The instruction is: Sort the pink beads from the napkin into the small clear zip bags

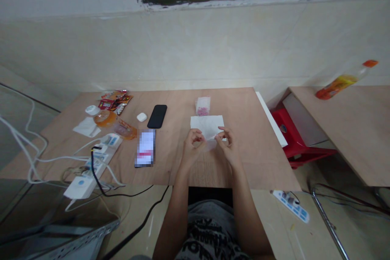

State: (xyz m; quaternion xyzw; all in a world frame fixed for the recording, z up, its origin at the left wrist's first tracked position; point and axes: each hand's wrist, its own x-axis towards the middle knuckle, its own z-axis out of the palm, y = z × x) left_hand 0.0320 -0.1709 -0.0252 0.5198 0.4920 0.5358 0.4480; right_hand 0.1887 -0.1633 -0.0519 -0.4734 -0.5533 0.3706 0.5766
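Note:
A small translucent plastic bag (210, 144) is stretched between my two hands, just over the near part of a white sheet of paper (207, 123). My left hand (193, 145) pinches its left side with thumb and fingers. At the opposite side, my right hand (227, 143) grips the edge in the same way. Whether anything lies inside this bag is too small to tell. Beyond the paper lies another clear bag (203, 106) with small pink pieces gathered at its bottom.
On the wooden table (258, 162), left of my hands, are a black phone (157, 116), a lit phone (145, 148), a white case (141, 117), an orange bottle (115, 124), snack wrappers (115, 100) and a power strip (94, 166) with cables. A red stool (292, 138) stands right.

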